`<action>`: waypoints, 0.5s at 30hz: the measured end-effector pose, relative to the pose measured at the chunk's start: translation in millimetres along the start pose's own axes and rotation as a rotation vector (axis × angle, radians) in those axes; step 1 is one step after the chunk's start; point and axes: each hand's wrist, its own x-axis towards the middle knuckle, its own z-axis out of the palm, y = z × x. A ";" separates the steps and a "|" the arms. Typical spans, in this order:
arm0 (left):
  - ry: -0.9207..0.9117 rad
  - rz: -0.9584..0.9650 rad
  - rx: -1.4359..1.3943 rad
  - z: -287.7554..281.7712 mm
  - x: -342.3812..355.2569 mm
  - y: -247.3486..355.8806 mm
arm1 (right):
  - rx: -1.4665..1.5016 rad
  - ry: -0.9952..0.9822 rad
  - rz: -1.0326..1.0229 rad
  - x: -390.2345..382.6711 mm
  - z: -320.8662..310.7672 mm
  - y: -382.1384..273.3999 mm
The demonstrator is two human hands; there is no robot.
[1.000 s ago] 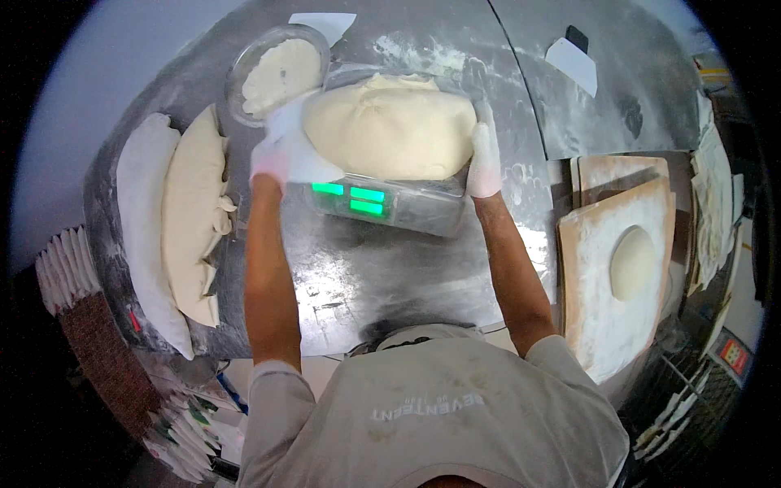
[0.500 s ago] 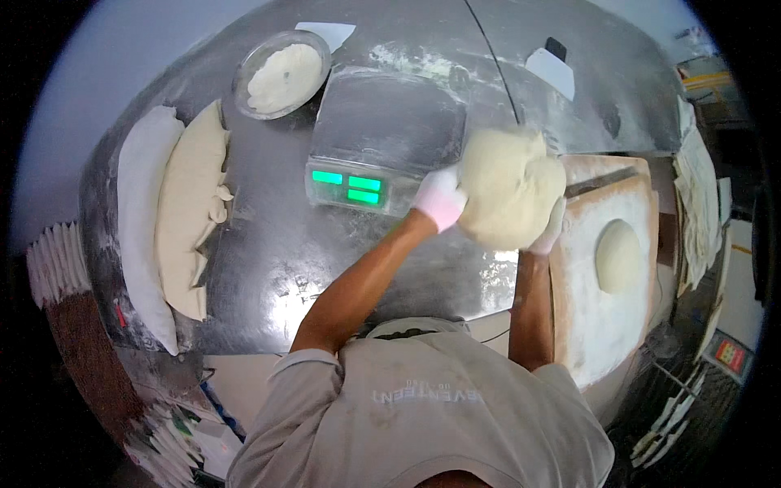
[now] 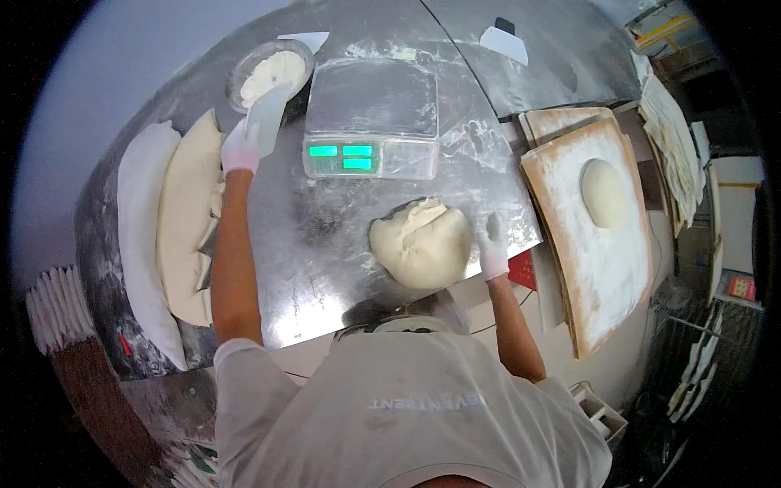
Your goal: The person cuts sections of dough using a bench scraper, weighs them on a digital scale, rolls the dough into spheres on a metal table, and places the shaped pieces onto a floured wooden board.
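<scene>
A whitish, flat dough scraper (image 3: 270,119) is in my gloved left hand (image 3: 242,150), which is closed around its lower end just below the flour bowl (image 3: 306,80). A big lump of dough (image 3: 421,248) rests on the metal table by its near edge, its top folded and creased. Beside that lump on the right is my gloved right hand (image 3: 492,248), holding nothing, with its fingers stretched out. To the left of my left forearm lies a long strip of dough (image 3: 184,224) with a ragged right edge, next to a long white roll (image 3: 146,236).
A scale (image 3: 372,99) with green displays stands on the metal table (image 3: 325,236). To the right, stacked floured boards (image 3: 561,211) carry a smooth dough ball (image 3: 604,193). A pale sheet with a dark object (image 3: 504,42) lies at the back. Folded cloths (image 3: 674,138) hang far right.
The large dough lump, held up in both hands before, now lies on the table. My left hand has moved left to the bowl and taken a scraper. My right hand has let go.
</scene>
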 end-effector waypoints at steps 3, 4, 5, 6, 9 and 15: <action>-0.057 0.063 0.041 29.2 46.1 -28.3 | 0.148 0.097 0.022 -28.6 -11.7 6.9; -0.068 0.083 0.053 37.6 56.4 -36.9 | 0.194 0.122 0.038 -39.3 -12.4 7.5; -0.137 0.044 0.120 44.8 64.2 -46.2 | 0.236 0.176 0.053 -50.8 -13.1 7.8; -0.194 0.079 0.185 58.7 74.2 -54.1 | 0.236 0.221 0.060 -60.4 -15.3 6.7; -0.409 0.326 0.441 69.5 91.7 -82.8 | 0.197 0.308 0.062 -84.8 -17.6 3.3; -0.469 0.325 0.077 5.1 25.9 -80.2 | 0.212 0.377 0.084 -97.8 4.0 12.1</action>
